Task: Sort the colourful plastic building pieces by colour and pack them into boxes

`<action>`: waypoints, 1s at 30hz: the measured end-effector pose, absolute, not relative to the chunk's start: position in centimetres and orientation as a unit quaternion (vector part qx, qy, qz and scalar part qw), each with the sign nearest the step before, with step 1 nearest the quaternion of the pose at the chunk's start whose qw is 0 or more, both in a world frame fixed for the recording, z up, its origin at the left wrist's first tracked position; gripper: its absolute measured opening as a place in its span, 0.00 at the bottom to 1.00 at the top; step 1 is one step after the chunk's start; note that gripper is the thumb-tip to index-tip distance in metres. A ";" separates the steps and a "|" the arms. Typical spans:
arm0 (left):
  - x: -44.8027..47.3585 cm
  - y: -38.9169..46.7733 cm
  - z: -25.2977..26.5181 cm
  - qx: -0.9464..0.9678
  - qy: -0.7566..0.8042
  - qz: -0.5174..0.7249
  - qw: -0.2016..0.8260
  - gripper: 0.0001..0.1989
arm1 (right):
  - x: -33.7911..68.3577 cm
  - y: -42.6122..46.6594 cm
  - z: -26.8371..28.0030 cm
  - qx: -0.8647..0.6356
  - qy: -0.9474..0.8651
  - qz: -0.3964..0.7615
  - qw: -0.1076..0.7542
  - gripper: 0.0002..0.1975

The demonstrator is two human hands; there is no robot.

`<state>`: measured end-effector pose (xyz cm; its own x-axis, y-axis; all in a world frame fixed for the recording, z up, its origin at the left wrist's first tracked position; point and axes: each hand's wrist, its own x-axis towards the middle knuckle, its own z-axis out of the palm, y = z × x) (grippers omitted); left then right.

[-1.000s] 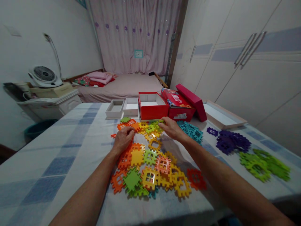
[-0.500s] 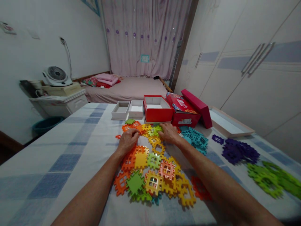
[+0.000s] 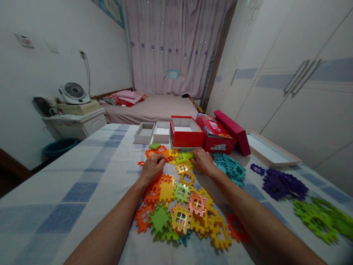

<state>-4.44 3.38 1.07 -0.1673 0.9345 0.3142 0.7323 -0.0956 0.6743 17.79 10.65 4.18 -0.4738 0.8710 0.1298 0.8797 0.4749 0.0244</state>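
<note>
Plastic interlocking building tiles with notched edges lie in a mixed pile across the middle of the table. My left hand (image 3: 152, 169) rests at the pile's far left with curled fingers, by some orange tiles (image 3: 156, 151); whatever is under the fingertips is hidden. Across from it, my right hand (image 3: 203, 161) has its thumb and fingers closed at the edge of a light green tile (image 3: 184, 158). Between and nearer lie yellow tiles (image 3: 187, 179), a pink window tile (image 3: 197, 204) and a green tile (image 3: 160, 218). A red-orange tile (image 3: 236, 227) lies partly under my right forearm.
Sorted heaps of teal tiles (image 3: 231, 168), purple tiles (image 3: 285, 183) and lime green tiles (image 3: 317, 219) lie to the right. Behind the pile stand two small white boxes (image 3: 143, 139), (image 3: 162, 138), a red box (image 3: 188, 138), a printed red box (image 3: 220, 143) and a shallow tray (image 3: 284, 163).
The view has tilted up a little, so everything sits slightly lower and further right. Both hands stay at the far end of the pile, with hardly any change in their grip.
</note>
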 end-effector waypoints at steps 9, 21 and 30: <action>-4.4 3.4 1.1 0.640 0.658 0.379 0.118 0.12 | 18.3 10.0 5.7 -0.546 -0.823 -0.097 0.121 0.10; -4.4 3.3 1.1 0.642 0.656 0.377 0.121 0.12 | 16.3 11.4 4.8 -0.533 -0.831 0.115 0.108 0.13; -4.4 3.4 1.0 0.644 0.654 0.377 0.124 0.12 | 14.9 11.3 4.3 -0.553 -0.821 0.104 0.097 0.14</action>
